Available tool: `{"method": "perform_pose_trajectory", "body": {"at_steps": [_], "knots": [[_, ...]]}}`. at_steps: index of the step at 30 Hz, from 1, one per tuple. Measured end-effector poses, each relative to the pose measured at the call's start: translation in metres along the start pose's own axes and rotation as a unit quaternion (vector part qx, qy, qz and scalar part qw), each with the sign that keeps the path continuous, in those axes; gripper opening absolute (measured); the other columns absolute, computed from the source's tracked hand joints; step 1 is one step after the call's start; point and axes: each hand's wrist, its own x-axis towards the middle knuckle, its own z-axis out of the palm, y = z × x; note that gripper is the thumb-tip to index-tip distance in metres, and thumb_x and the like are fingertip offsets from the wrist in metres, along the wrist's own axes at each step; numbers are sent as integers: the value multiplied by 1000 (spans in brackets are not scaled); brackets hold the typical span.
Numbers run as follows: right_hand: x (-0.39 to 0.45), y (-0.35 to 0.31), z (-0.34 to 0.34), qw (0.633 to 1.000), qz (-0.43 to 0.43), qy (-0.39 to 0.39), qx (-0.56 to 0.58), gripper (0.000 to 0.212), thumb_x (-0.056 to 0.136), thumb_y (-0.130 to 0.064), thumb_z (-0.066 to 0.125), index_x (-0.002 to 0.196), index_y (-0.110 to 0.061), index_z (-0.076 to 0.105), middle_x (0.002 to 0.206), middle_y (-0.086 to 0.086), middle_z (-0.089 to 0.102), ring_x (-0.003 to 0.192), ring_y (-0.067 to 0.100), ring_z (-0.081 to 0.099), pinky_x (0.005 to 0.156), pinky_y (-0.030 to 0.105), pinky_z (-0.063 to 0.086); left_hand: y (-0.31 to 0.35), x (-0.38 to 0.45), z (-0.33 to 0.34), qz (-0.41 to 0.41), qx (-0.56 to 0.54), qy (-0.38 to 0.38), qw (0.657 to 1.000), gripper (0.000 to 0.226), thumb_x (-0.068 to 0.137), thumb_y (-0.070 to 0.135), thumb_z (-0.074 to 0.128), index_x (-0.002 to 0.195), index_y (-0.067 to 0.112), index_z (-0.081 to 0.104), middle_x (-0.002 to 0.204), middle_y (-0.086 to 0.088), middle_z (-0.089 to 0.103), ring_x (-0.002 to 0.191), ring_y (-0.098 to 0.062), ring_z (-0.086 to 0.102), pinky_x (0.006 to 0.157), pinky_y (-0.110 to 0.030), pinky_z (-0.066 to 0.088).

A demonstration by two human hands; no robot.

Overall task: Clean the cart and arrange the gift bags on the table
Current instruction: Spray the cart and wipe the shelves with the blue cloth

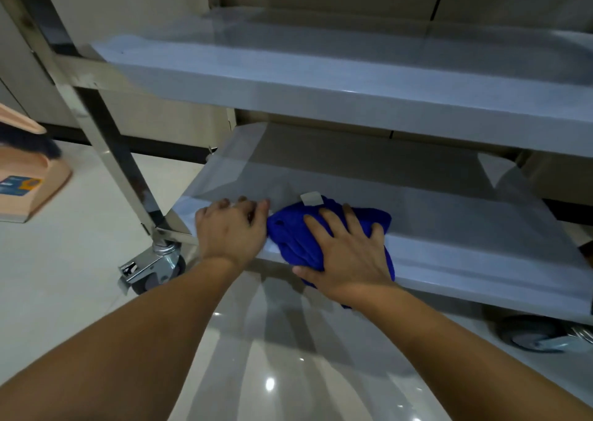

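upper shelf [353, 99] overhead, lower shelf [465, 215] open rightward

cloth [324, 228] on cart's lower shelf [449, 215] front edge | upper shelf [321, 77] above | caster [154, 268] below-left

Indoor svc/storage area: steel cart [321, 99] w/ casters, glossy tile floor [64, 276].
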Motion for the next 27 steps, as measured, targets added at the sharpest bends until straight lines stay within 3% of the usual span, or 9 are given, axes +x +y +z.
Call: {"method": "perform_pose_trajectory", "body": {"at_steps": [4, 7, 10, 13, 15, 18, 22, 24, 27], "knots": [[18, -15, -2, 1000, -18, -17, 8, 94, 81, -88, 36, 155, -38, 6, 166, -4, 6, 152, 34, -3, 111, 63, 18, -4, 17, -9, -25, -65, 5, 998, 78, 95, 65, 22, 46, 18, 59, 43, 2, 53, 53, -24, 57, 68, -38, 51], [39, -30, 0, 999, -35, -13, 8, 104, 74, -92, 41, 155, -36, 9, 166, -1, 9, 152, 35, -1, 111, 66, 17, -4, 38, -12, -50, -105, 8, 993, 76, 100, 63, 33, 44, 15, 53, 43, -1, 50, 46, -18, 51, 56, -31, 42], [55, -36, 1, 998, -64, -10, 27, 111, 65, -96, 46, 153, -36, 13, 166, -3, 14, 152, 33, 4, 110, 66, 19, -12, 58, -5, -78, -136, 49, 986, 67, 102, 51, 46, 45, 15, 44, 43, 0, 46, 44, -18, 46, 54, -30, 39], [79, -32, 1, 994, -76, -23, 80, 105, 68, -97, 42, 154, -43, 13, 166, -10, 11, 153, 25, 0, 111, 64, 15, -19, 64, 14, 1, -122, 63, 991, 61, 104, 46, 42, 49, 20, 37, 44, 6, 39, 41, -15, 39, 52, -30, 35], [107, -25, 2, 993, -62, -26, 101, 97, 75, -94, 36, 155, -47, 10, 166, -14, 7, 154, 21, -4, 113, 61, 11, -20, 64, 20, 49, -48, 47, 997, 57, 105, 50, 30, 60, 18, 44, 53, 7, 41, 49, -17, 40, 56, -31, 35], [159, -17, 3, 996, -42, -25, 77, 89, 85, -85, 37, 158, -44, 7, 168, -12, 4, 154, 23, -2, 113, 61, 9, -24, 68, 27, 41, -35, 53, 997, 50, 102, 49, 26, 72, 18, 51, 66, 0, 53, 63, -27, 49, 63, -36, 40], [227, -7, 4, 998, -5, -22, 58, 93, 80, -91, 32, 158, -44, 9, 168, -7, 10, 153, 27, 8, 116, 63, 11, -26, 71, 30, 60, 28, -26, 997, 69, 102, 50, 2, 103, 21, 65, 99, -1, 65, 97, -30, 60, 88, -44, 43], [259, 1, 3, 998, 13, -18, 55, 97, 78, -94, 33, 158, -44, 11, 167, -4, 14, 152, 30, 15, 116, 64, 12, -25, 70, 27, 45, 43, -42, 997, 61, 100, 51, 9, 99, 23, 64, 101, 0, 64, 105, -29, 59, 99, -47, 39], [302, 11, 3, 998, 50, -7, 46, 94, 80, -91, 36, 157, -43, 15, 166, 2, 18, 150, 34, 19, 118, 64, 10, -21, 69, 26, 40, 49, -52, 997, 57, 97, 53, 15, 91, 24, 63, 97, 0, 62, 105, -28, 56, 103, -50, 36]]}}
